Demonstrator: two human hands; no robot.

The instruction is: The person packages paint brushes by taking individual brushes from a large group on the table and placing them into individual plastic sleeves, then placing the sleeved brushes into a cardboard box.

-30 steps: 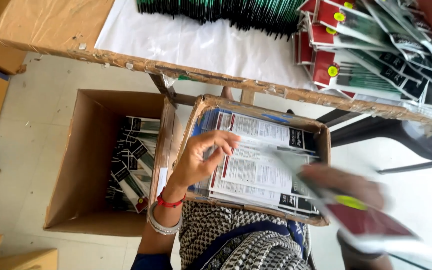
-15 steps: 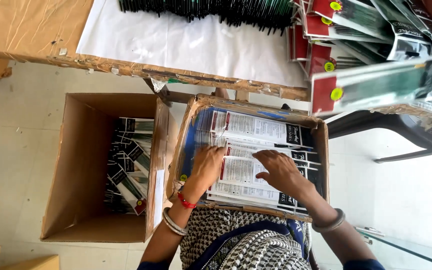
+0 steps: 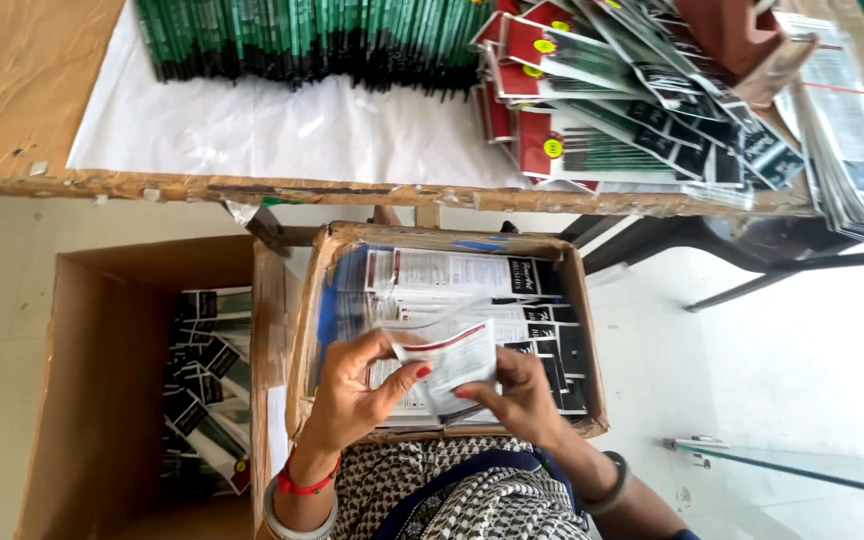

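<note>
Below the table edge (image 3: 352, 190), over an open cardboard box (image 3: 432, 240), the left hand (image 3: 352, 395) and right hand (image 3: 522, 395) both pinch one clear packet (image 3: 452, 362).

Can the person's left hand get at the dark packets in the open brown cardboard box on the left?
Probably yes, but not right now: the left hand and right hand both hold a white printed sheet. The brown cardboard box is open, its dark packets uncovered.

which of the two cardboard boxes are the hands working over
The right box, stacked to the top with clear printed sleeves. Both hands hold one sleeve over it. The left box is deeper and partly filled.
</note>
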